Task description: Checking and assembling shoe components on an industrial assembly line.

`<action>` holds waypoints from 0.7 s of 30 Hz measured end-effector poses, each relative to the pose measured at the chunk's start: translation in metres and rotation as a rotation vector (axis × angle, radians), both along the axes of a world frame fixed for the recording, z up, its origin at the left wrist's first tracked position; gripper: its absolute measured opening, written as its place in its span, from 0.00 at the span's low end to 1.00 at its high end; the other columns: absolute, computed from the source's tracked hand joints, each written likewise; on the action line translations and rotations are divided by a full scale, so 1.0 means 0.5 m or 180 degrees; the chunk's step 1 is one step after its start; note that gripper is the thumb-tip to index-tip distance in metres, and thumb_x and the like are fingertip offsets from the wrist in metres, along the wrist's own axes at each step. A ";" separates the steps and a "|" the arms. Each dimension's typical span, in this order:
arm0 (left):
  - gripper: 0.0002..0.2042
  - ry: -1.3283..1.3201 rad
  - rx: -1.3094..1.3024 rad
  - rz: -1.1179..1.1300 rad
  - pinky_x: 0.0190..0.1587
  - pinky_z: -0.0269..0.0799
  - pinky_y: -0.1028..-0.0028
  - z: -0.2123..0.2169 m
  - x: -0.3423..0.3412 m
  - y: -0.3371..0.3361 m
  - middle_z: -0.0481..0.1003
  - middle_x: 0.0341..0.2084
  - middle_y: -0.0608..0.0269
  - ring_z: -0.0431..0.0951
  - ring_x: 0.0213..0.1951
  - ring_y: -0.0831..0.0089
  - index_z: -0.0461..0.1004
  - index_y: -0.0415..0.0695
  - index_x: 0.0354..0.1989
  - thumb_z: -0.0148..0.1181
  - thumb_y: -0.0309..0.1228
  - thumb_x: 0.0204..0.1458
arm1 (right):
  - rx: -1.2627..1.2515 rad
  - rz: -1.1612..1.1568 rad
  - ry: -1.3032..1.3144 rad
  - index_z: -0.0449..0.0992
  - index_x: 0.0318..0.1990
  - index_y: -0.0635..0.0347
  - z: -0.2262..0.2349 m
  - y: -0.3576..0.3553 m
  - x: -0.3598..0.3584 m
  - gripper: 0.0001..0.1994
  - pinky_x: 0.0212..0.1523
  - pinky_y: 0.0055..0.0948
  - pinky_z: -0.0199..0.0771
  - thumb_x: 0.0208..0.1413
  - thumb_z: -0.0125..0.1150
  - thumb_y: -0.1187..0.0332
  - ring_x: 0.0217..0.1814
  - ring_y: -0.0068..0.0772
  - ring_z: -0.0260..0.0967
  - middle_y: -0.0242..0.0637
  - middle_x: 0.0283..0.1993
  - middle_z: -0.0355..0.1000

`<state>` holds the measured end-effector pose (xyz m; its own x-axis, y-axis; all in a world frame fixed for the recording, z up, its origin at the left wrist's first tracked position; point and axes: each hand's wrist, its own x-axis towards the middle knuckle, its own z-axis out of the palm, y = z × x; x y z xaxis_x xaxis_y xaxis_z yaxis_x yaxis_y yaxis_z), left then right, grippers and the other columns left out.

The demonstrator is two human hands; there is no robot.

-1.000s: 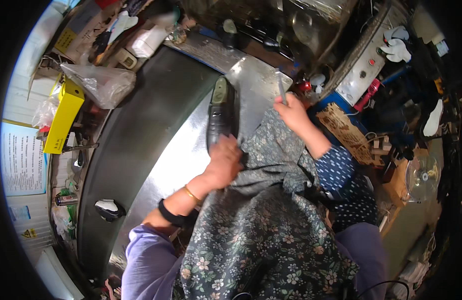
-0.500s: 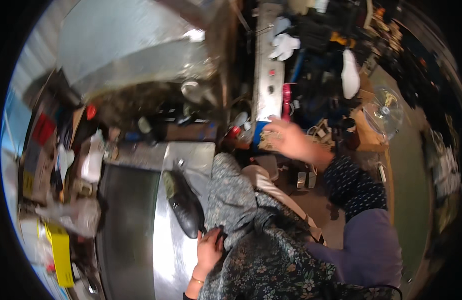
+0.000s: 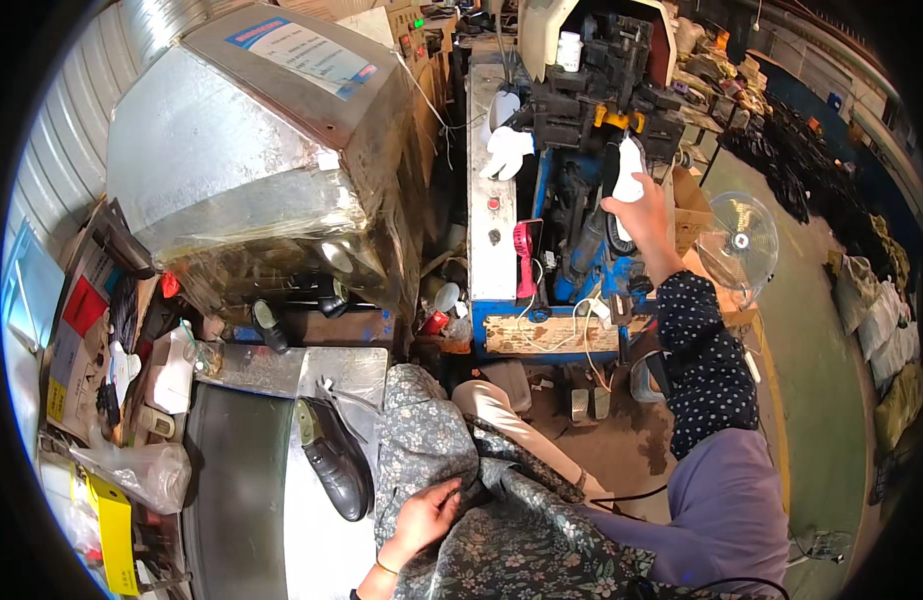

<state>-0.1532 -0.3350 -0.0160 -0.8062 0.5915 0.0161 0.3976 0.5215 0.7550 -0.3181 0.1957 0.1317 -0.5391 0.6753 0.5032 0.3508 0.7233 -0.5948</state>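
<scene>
At the blue machine's far end, my right hand (image 3: pixel 642 215) is closed round the near end of a long white shoe-bottom piece (image 3: pixel 630 170) with a dark rim. Whether the piece is clamped in the machine (image 3: pixel 582 235) I cannot see. My left hand (image 3: pixel 429 515) rests on the floral apron (image 3: pixel 432 430) over my lap, its fingers curled; anything inside them is hidden. Left of that hand, a black loafer (image 3: pixel 340 468) with an olive lining lies on the shiny metal plate (image 3: pixel 312 540).
A big metal hood (image 3: pixel 252 120) stands far left, two dark shoes (image 3: pixel 270 327) beneath its edge. White gloves (image 3: pixel 507 152) and a pink handheld fan (image 3: pixel 525 255) are on the machine. A standing fan (image 3: pixel 742 240) is at right, a dark belt (image 3: pixel 237 490) at left.
My right hand has reached farther forward and taken hold of the white shoe-bottom piece. My left hand has moved off the loafer's toe onto the apron. The view has shifted.
</scene>
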 end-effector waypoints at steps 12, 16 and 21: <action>0.20 -0.0551 0.1588 0.0415 0.62 0.61 0.68 0.106 -0.166 0.082 0.71 0.57 0.59 0.68 0.59 0.69 0.70 0.42 0.60 0.57 0.35 0.61 | -0.0092 0.2820 0.1167 0.63 0.60 0.64 -0.105 -0.355 0.271 0.46 0.66 0.46 0.59 0.28 0.78 0.61 0.68 0.57 0.57 0.55 0.67 0.56; 0.28 -0.2660 0.3599 0.1522 0.45 0.72 0.72 0.174 -0.273 0.151 0.77 0.43 0.57 0.76 0.41 0.73 0.70 0.41 0.56 0.51 0.55 0.61 | -0.0385 0.3930 0.0099 0.55 0.67 0.65 -0.179 -0.535 0.330 0.49 0.67 0.49 0.56 0.35 0.77 0.63 0.69 0.58 0.55 0.58 0.69 0.53; 0.11 -0.2401 0.2813 0.1572 0.41 0.70 0.78 0.044 -0.172 0.110 0.78 0.30 0.67 0.76 0.34 0.78 0.77 0.43 0.36 0.58 0.39 0.59 | -0.2954 0.4581 -0.0478 0.38 0.72 0.68 -0.260 -0.616 0.286 0.46 0.72 0.35 0.46 0.59 0.63 0.57 0.75 0.40 0.44 0.51 0.72 0.48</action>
<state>-0.2394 -0.2799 0.0062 -0.9187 0.2475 -0.3079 -0.3756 -0.3063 0.8747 -0.1752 -0.1121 0.0019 -0.9279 -0.3429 0.1463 -0.1343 -0.0585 -0.9892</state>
